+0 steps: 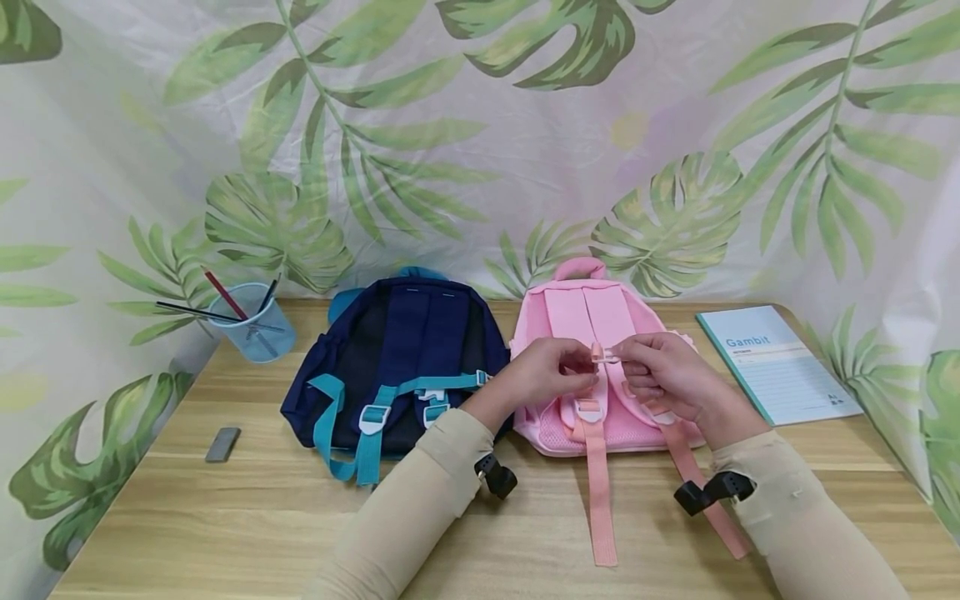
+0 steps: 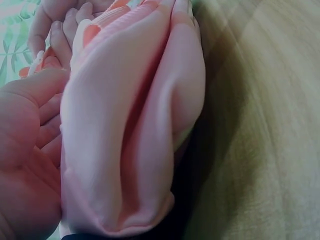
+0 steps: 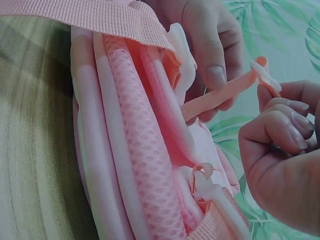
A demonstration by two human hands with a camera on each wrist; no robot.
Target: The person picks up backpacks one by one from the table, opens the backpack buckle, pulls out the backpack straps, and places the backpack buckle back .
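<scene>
The pink backpack (image 1: 555, 304) lies on the table with its shoulder-strap side up. Above it my left hand (image 1: 547, 371) pinches a narrow peach strap (image 3: 225, 95), thumb on one face and fingers behind. My right hand (image 1: 667, 375) holds the end of that strap by a small white buckle (image 3: 265, 76), between thumb and curled fingers. The strap is stretched between both hands. In the left wrist view, the backpack's pink side (image 2: 100, 115) hides part of the fingers. Two wider peach webbing tails (image 1: 600, 500) hang from white adjusters (image 1: 588, 410) toward the table front.
A navy backpack (image 1: 427, 333) with teal straps lies left of the pink one. Farther left are a blue mesh cup (image 1: 262, 337) with pencils and a grey eraser (image 1: 222, 444). A notebook (image 1: 780, 367) lies at the right. Leaf-patterned cloth (image 1: 420, 167) hangs behind the wooden table (image 1: 247, 517).
</scene>
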